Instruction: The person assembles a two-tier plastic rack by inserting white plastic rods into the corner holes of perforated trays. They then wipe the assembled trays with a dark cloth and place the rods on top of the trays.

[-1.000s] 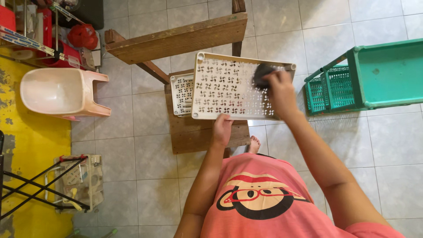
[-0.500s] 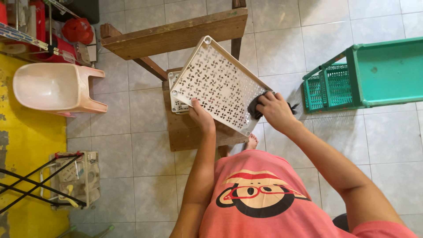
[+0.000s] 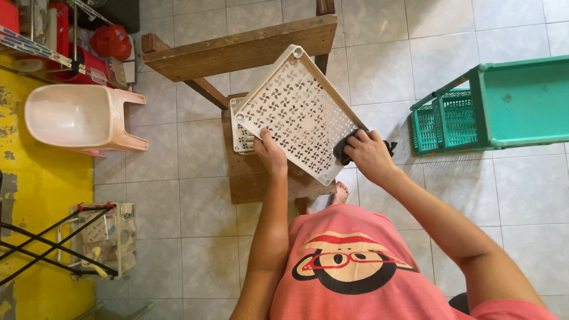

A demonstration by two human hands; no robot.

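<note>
Above the low brown wooden worktop [image 3: 255, 181], a white rectangular plastic tray [image 3: 299, 112] pierced all over with pinwheel-shaped cutouts is held tilted, one corner pointing up towards a wooden bench [image 3: 237, 50]. Its raised rim has small round sockets at the corners. The left hand [image 3: 271, 151] has its grip closed on the tray's lower edge. The right hand [image 3: 368, 155] has its grip closed on a dark cloth [image 3: 344, 151] pressed against the tray's right edge. A second white perforated tray [image 3: 240, 133] lies on the worktop beneath. Well apart to the right stand green plastic crates [image 3: 492, 106]; to the left, a pale pink plastic stool [image 3: 77, 118] lies on the tiled floor [image 3: 178, 178].
</note>
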